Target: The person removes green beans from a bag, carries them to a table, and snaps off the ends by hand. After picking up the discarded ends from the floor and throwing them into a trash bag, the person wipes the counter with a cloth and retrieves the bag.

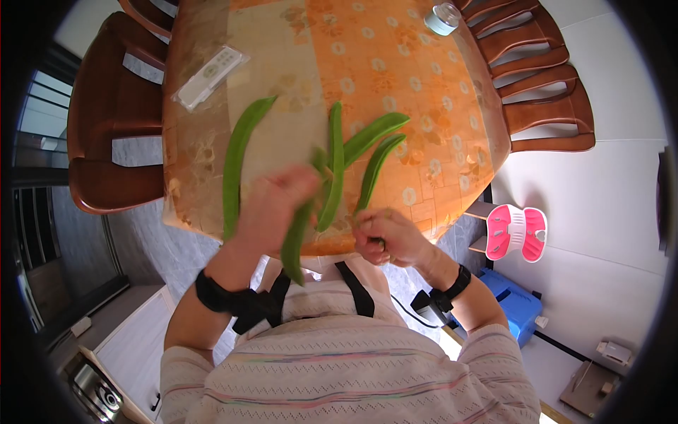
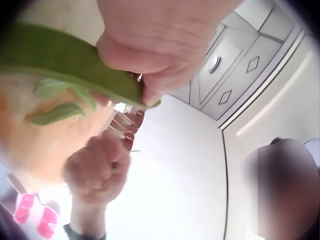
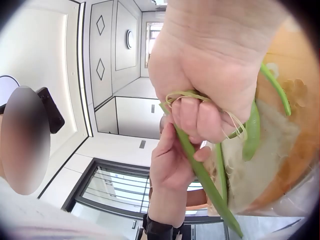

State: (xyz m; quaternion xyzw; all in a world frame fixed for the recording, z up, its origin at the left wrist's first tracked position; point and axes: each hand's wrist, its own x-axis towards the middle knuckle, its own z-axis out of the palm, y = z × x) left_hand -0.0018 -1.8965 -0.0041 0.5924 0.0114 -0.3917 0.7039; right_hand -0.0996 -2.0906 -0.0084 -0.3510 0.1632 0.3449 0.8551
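Note:
My left hand (image 1: 272, 208) grips a long flat green bean pod (image 1: 294, 251), blurred in the head view. In the left wrist view the thumb and fingers pinch this pod close to one end. My right hand (image 1: 388, 237) is a curled fist, with thin pale green strings (image 3: 243, 134) looping out of it in the right wrist view. That fist overlaps the upper end of the left hand's pod there. Several more pods lie on the table: a curved one (image 1: 236, 159) at the left, an upright one (image 1: 335, 162) mid-table, and a short one (image 1: 378, 166) reaching toward my right hand.
An orange and beige patterned cloth covers the table (image 1: 438, 134). A white remote-like item (image 1: 210, 76) in clear plastic lies at the far left, a glass jar (image 1: 442, 19) at the far right. Wooden chairs (image 1: 116, 113) flank both sides. A pink-and-white seat (image 1: 517, 233) stands right.

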